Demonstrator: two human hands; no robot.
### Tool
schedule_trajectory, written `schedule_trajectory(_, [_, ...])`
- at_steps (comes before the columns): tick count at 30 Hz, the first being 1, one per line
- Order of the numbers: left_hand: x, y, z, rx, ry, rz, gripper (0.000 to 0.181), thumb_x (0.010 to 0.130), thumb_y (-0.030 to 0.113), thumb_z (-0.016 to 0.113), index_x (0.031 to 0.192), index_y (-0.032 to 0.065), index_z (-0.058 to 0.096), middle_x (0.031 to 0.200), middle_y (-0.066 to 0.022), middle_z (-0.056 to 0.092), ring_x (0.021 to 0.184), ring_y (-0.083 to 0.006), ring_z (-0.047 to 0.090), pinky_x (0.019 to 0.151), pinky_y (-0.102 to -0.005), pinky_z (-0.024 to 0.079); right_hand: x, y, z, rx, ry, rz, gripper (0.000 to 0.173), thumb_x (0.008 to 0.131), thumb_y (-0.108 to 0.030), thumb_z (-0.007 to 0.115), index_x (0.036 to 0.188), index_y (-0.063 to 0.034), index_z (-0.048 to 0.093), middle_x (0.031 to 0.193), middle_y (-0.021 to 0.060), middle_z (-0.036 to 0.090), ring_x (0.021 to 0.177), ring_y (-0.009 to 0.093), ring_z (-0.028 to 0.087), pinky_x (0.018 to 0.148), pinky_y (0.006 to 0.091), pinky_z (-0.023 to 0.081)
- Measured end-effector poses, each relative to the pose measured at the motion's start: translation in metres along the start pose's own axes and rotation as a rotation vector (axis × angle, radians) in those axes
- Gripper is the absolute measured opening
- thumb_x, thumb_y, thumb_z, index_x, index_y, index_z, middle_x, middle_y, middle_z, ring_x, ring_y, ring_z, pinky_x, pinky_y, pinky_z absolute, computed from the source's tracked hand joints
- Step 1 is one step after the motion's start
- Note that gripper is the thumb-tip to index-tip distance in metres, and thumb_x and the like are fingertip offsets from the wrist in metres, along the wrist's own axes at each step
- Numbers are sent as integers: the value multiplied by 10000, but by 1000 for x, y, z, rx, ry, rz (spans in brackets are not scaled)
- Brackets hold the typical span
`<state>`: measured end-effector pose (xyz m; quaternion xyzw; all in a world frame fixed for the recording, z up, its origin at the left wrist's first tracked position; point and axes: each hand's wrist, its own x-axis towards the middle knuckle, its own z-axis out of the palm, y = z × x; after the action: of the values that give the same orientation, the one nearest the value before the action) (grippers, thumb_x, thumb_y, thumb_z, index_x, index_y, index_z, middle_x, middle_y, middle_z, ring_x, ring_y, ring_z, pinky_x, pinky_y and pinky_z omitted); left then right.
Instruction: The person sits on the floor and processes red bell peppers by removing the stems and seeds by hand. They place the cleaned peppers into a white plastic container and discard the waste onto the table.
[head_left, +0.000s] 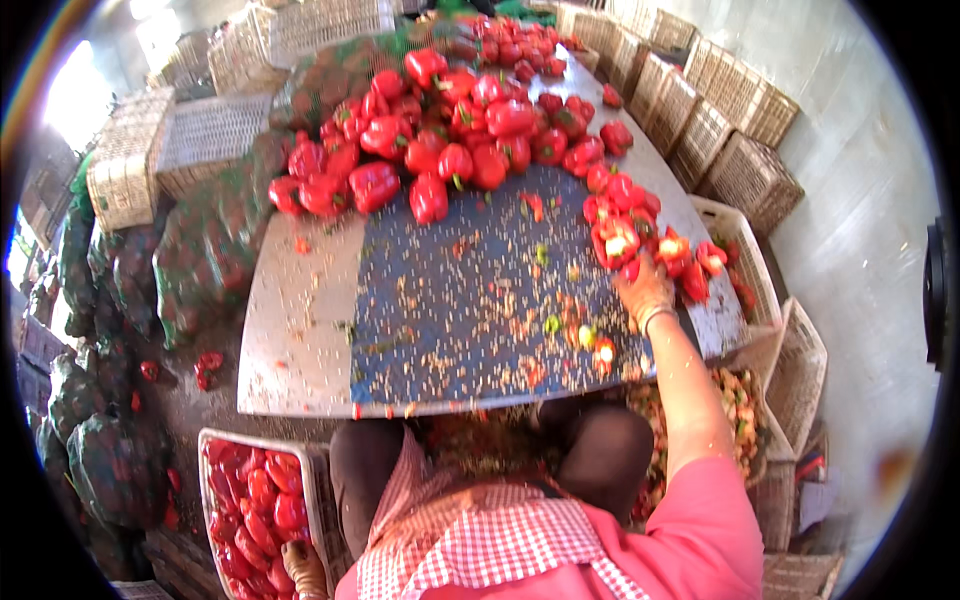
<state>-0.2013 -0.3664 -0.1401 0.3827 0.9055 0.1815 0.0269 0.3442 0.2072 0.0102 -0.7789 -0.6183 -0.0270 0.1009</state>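
Observation:
My right hand (646, 294) reaches to the right side of the table, its fingers against a cluster of red bell peppers. Close to its fingertips lies an opened pepper (616, 241) with pale flesh showing. Whether the fingers grip a piece is hidden. My left hand (304, 568) is low at the left, over the inner right edge of a plastic crate (311, 480). Glossy red peppers (259, 529) fill that crate, and the hand touches or nearly touches them; its grip is unclear. A large heap of whole red peppers (457, 142) covers the table's far half.
Seeds and scraps litter the blue sheet (450, 300) on the metal table (292, 322). Cut cores (739, 420) fill a container beside my right knee. Net sacks (214, 240) crowd the left. Woven-look baskets (750, 180) line the right wall; a pale crate (750, 255) abuts the table.

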Motion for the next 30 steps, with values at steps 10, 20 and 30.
schedule_trajectory(10, [66, 118, -32, -125, 29, 239, 73, 730, 13, 587, 781, 52, 621, 761, -155, 608, 743, -339, 591, 684, -420, 477, 19, -5, -1, -46, -119, 29, 652, 717, -323, 740, 1231, -40, 455, 1163, 265, 510, 1050, 366, 579, 878, 416, 495])
schedule_trajectory(20, [121, 263, -68, -731, 56, 238, 61, 843, -6, 576, 890, -1, 615, 796, -42, 594, 736, -118, 549, 673, -257, 467, -27, -47, -31, 1973, -311, -43, 472, 809, -233, 677, 1192, -3, 525, 1117, 104, 590, 1001, 222, 598, 890, 348, 490])
schedule_trajectory(30, [120, 441, -34, -1649, -1079, 308, 641, 897, 452, 496, 1401, 98, 316, 1319, -132, 465, 1144, -293, 523, 904, -459, 484, -161, -177, -19, 2551, -1261, -150, 400, 936, -276, 531, 1258, -41, 494, 1235, 98, 547, 1149, 205, 524, 1002, 361, 424])
